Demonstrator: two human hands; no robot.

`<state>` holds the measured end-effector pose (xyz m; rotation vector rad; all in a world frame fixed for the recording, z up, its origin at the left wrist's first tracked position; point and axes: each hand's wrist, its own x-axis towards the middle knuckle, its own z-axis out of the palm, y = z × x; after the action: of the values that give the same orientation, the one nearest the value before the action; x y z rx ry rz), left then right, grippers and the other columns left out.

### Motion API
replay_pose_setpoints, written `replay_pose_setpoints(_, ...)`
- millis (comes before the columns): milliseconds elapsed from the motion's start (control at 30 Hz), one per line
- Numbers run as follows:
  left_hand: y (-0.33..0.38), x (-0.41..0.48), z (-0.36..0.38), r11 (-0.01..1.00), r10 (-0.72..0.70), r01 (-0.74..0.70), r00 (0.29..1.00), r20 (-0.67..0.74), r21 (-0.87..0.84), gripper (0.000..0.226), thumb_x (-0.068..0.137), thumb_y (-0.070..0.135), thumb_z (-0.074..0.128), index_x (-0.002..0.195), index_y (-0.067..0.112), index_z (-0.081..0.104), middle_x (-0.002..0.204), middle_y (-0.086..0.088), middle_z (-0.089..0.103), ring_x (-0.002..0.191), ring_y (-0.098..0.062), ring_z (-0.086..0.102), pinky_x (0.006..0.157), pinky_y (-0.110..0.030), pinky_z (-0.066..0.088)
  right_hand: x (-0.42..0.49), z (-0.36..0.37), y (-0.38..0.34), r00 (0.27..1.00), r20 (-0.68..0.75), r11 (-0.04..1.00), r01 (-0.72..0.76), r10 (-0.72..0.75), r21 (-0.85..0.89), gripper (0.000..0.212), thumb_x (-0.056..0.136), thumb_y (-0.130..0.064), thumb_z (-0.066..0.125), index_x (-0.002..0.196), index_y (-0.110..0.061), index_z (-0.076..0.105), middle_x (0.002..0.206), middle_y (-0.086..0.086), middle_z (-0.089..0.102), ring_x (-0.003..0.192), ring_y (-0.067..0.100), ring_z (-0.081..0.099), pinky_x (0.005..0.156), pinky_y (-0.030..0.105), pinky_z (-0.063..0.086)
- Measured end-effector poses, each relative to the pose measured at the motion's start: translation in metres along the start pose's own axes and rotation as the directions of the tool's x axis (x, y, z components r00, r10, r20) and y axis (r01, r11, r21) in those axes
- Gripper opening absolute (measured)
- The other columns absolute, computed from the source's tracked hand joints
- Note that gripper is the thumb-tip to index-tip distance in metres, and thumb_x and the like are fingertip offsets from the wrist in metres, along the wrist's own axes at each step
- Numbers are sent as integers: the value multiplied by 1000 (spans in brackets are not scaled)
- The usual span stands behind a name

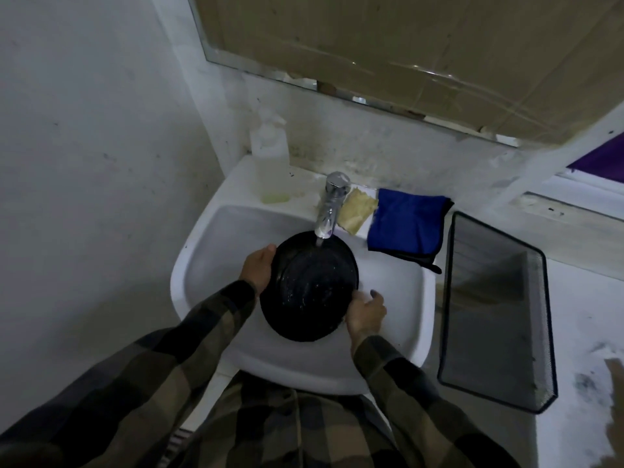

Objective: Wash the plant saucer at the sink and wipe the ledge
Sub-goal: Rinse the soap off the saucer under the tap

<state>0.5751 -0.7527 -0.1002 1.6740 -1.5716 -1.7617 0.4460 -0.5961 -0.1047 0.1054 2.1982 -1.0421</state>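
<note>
A round black plant saucer [309,285] is held over the white sink [216,228], tilted under the chrome tap [330,206]. Water runs from the spout onto the saucer's upper edge, and its inside looks wet with pale specks. My left hand [258,269] grips the saucer's left rim. My right hand [366,314] holds the lower right rim. A folded blue cloth [407,226] lies on the sink's right shoulder, and a yellowish sponge [356,212] sits between it and the tap.
A clear spray bottle [270,157] stands at the sink's back left corner. A black mesh basket [496,305] sits on the floor to the right. A cardboard-covered mirror [405,45] hangs above, and a pale ledge [574,211] runs along the right wall.
</note>
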Motion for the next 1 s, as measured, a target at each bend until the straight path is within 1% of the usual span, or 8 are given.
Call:
replay_pose_setpoints(67, 5, -2, 5, 994, 59, -60, 998, 14, 92, 44, 102, 27, 35, 97, -4, 64, 102, -17, 63, 96, -23, 57, 86, -31, 42, -13, 3, -2, 848, 9, 819, 515, -530, -253, 58, 88, -33, 48, 138, -7, 40, 142, 19, 35, 129, 34, 36, 108, 39, 30)
replay_pose_setpoints(167, 11, -6, 15, 974, 133, -137, 991, 30, 181, 40, 102, 19, 36, 97, -9, 64, 108, -25, 64, 103, -30, 60, 81, -28, 39, -16, 13, -7, 306, 506, 145, 932, -807, -332, 58, 86, -40, 46, 138, -15, 45, 147, 13, 37, 137, 32, 28, 111, 43, 21)
replay_pose_setpoints(300, 19, -7, 26, 973, 124, -128, 992, 35, 194, 40, 102, 19, 35, 103, -10, 64, 113, -26, 63, 108, -30, 59, 77, -22, 33, -3, 21, -25, 391, 594, 128, 891, -703, -435, 62, 90, -50, 34, 143, -19, 38, 154, 6, 27, 143, 36, 19, 114, 54, 20)
replay_pose_setpoints(433, 21, -1, 26, 994, 49, -51, 998, 25, 95, 45, 101, 24, 37, 99, -11, 65, 108, -28, 65, 104, -36, 61, 95, -35, 45, 0, 23, -29, 150, 726, -118, 945, -672, -304, 55, 90, -45, 39, 139, -20, 45, 153, 5, 30, 144, 30, 18, 115, 48, 11)
replay_pose_setpoints(533, 25, -2, 29, 999, 8, -9, 999, 32, 46, 45, 101, 27, 37, 106, -9, 64, 114, -27, 64, 108, -35, 60, 102, -44, 42, 3, 29, -31, 299, 606, 77, 928, -737, -364, 54, 92, -44, 37, 139, -18, 45, 152, 5, 33, 143, 33, 18, 115, 53, 17)
replay_pose_setpoints(700, 23, -5, 18, 995, -79, 79, 997, 10, -54, 44, 101, 32, 38, 105, -2, 66, 114, -23, 64, 107, -31, 61, 102, -42, 44, 3, 35, -36, 186, 640, 2, 961, -746, -277, 52, 92, -40, 38, 137, -14, 46, 151, 8, 34, 143, 30, 21, 117, 46, 12)
replay_pose_setpoints(833, 19, -13, 8, 986, -148, 145, 989, -24, -84, 50, 101, 38, 34, 106, -1, 65, 116, -21, 62, 108, -32, 59, 102, -44, 44, 23, 38, -43, 619, 369, 469, 776, -693, -421, 65, 90, -51, 23, 137, -12, 43, 147, 14, 36, 138, 32, 26, 116, 44, 19)
replay_pose_setpoints(1000, 6, -9, -5, 923, -281, 232, 952, -123, -307, 52, 100, 42, 36, 126, 1, 55, 125, -16, 58, 110, -32, 56, 102, -42, 44, 40, 25, -19, 775, 328, 634, 631, -539, -448, 58, 99, -44, 30, 148, -13, 23, 155, 11, 22, 143, 28, 16, 119, 38, 11)
